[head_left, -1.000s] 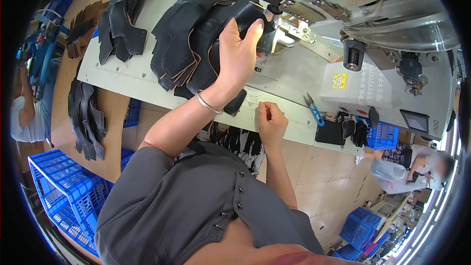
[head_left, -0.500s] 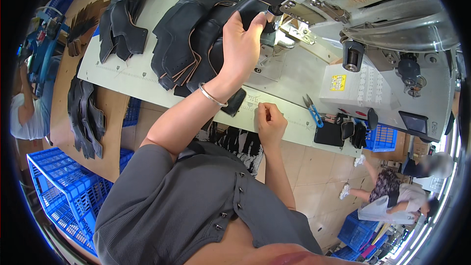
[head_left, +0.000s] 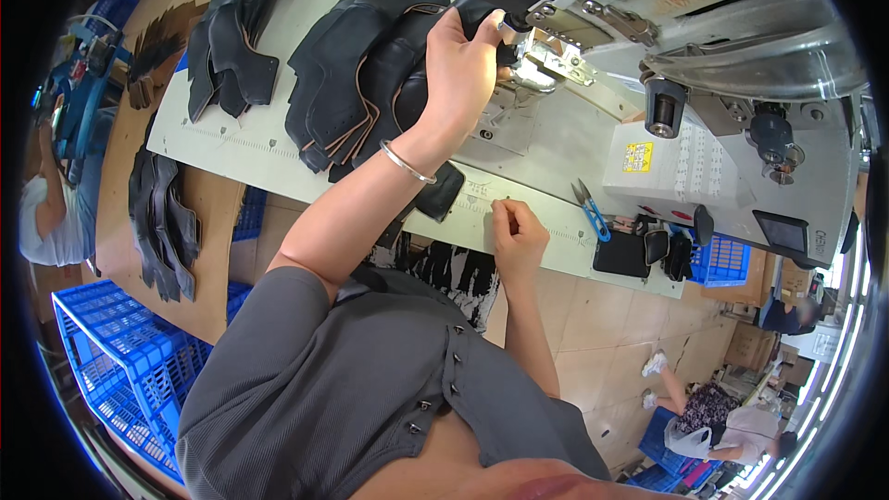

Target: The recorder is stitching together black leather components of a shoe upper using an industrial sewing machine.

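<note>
The left hand (head_left: 460, 56), upper centre, grips a black leather piece (head_left: 407, 83) at the sewing machine's (head_left: 704, 65) presser foot. The right hand (head_left: 519, 233), loosely closed on nothing visible, rests on the table's near edge (head_left: 546, 231). Two black stacks (head_left: 236, 32) lie upper left; one blue snips (head_left: 589, 206) lies right. Bare tabletop shows between the hands.

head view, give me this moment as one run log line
left hand: holds black leather piece at sewing machine | right hand: closed, resting on table edge | blue snips: lying untouched
</note>
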Tool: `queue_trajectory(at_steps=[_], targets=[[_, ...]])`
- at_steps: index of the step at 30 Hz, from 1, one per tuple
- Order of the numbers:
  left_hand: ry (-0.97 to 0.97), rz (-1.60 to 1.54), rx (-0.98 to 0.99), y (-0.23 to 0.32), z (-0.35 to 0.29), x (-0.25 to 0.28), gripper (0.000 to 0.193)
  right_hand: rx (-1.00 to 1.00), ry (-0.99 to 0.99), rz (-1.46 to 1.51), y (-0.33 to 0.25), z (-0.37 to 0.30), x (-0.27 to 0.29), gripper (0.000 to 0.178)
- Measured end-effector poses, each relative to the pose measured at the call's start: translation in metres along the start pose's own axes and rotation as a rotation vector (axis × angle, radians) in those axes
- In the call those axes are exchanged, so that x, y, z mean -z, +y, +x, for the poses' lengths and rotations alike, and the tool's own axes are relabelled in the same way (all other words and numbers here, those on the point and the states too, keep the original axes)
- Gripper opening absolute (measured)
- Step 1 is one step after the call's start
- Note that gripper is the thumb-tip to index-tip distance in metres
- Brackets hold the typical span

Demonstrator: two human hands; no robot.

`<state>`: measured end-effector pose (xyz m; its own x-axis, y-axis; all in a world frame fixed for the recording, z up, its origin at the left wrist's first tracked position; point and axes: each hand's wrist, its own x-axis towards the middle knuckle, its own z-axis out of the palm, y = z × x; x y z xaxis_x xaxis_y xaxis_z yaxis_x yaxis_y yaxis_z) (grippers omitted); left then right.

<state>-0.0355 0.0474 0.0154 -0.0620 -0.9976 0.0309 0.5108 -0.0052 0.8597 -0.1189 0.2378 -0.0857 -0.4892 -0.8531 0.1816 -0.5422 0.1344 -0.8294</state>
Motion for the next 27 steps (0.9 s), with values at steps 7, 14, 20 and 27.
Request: queue_trajectory(at_steps=[7,14,20,27], targets=[[0.006,0.032,0.057,0.007,0.001,-0.002,0.016,0.136,0.143,-0.419,0.018,0.004,0.059,0.012],[0.008,-0.038,0.080,0.008,0.001,-0.003,0.015,0.114,0.301,-0.857,0.045,0.008,0.075,0.028],[-0.091,-0.091,0.113,0.016,0.006,0.010,0.012,0.151,0.225,-0.954,0.072,0.021,0.077,0.030],[-0.178,0.100,-0.125,0.037,-0.054,0.076,0.021,-0.006,0.231,0.090,0.013,0.010,0.054,0.028]])
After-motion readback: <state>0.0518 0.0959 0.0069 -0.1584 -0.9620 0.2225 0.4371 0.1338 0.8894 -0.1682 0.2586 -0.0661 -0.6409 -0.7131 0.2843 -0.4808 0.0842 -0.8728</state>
